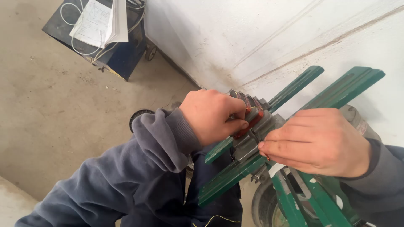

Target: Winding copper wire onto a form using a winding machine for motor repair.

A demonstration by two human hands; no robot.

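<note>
Head view, single frame. Left hand (212,114), grey sleeve: fingers curled and clamped on a reddish-brown copper wire coil (249,117), thumb pressed against its side. The coil sits on a grey metal former block (256,136) mounted between two green painted metal bars (336,94) of a green steel winding frame (303,197), just in front of the body. Right hand (317,142), grey sleeve: fingertips pinched together on a thin dark wire end (254,135) leading off the coil, the hand lying over the nearer bar. Grey concrete floor (50,105). Whitewashed wall (261,33) behind the frame. Dark blue wheeled metal box (122,56) far left, carrying loose white paper sheets (99,23) and a white cable (75,40).
</note>
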